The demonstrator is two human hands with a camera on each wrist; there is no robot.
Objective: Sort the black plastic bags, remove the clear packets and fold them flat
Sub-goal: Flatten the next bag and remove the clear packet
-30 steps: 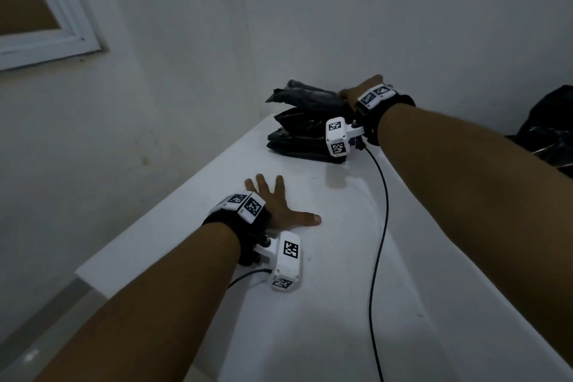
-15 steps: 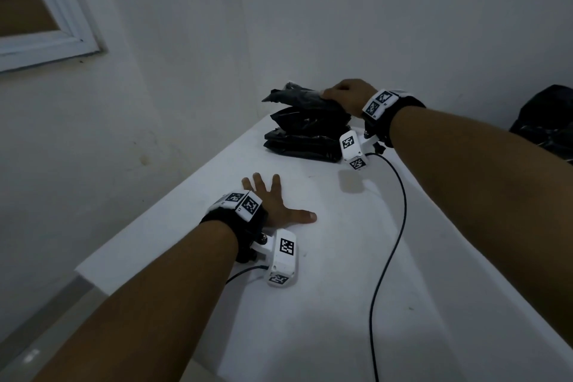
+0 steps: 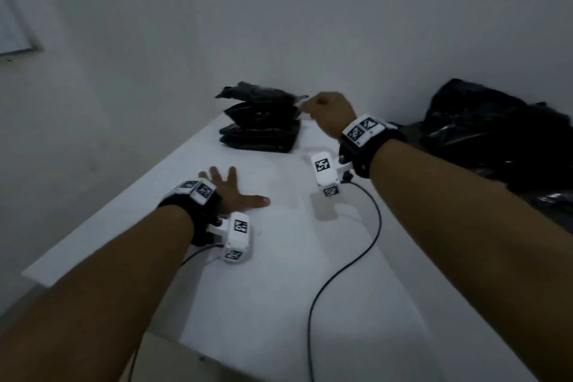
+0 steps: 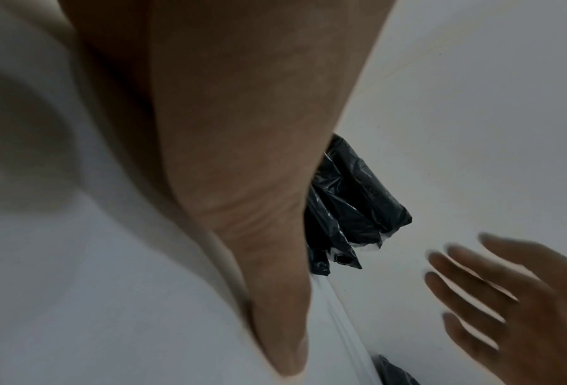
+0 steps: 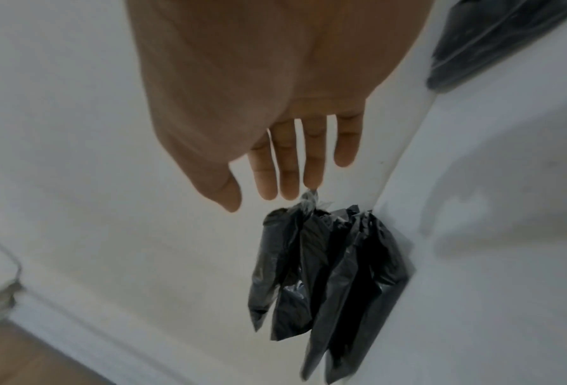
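A stack of black plastic bags in clear packets (image 3: 260,121) lies at the far end of the white table (image 3: 279,304), against the wall. My right hand (image 3: 322,107) hovers just right of the stack's top. In the right wrist view its fingers (image 5: 285,169) are straight and hold nothing, their tips close to the twisted clear end of the top packet (image 5: 308,200). The stack (image 5: 328,260) sits beyond them. My left hand (image 3: 235,192) lies flat on the table with spread fingers, well short of the stack. In the left wrist view its thumb (image 4: 275,286) hides part of the stack (image 4: 351,208).
A big crumpled heap of black plastic (image 3: 496,139) fills the table's right side by the wall, also visible as dark plastic (image 5: 493,39) in the right wrist view. A black cable (image 3: 366,251) trails across the table from my right wrist. The table's left edge drops to the floor.
My right hand was on top of the stack and has now come off it, drawn back to its right side with the fingers straightened. The left hand stays flat in place.
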